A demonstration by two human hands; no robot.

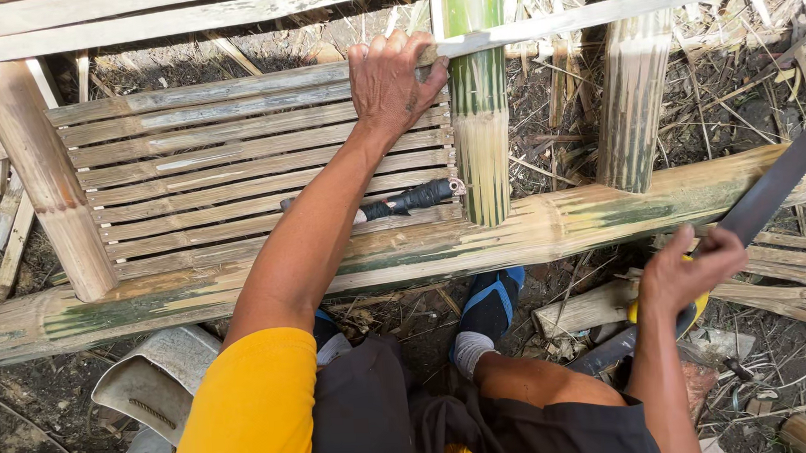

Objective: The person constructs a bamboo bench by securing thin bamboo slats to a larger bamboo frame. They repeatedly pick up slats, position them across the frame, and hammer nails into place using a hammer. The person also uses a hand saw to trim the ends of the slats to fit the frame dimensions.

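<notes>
- Left hand [389, 82]: fingers curled over thin slat [593, 14], pressing it against post [477, 96], 12 o'clock.
- Right hand [686, 273]: fingers gripping machete [777, 187], 4 o'clock.
- Step judged: steadying slat; a cut needs aim clear of fingers.

A black-handled tool [408, 199] lies on the slatted bamboo panel [192, 172], near its right edge. Below, a thick bamboo pole [548, 225] runs across, and a grey curved sheet [156, 378] rests on the dark soil [30, 406] among bamboo scraps [786, 282].

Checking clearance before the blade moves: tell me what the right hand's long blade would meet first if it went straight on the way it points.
The right hand holds the blade pointing up-right; it already crosses the thick bamboo pole, then leaves the frame. Depth unclear.
</notes>
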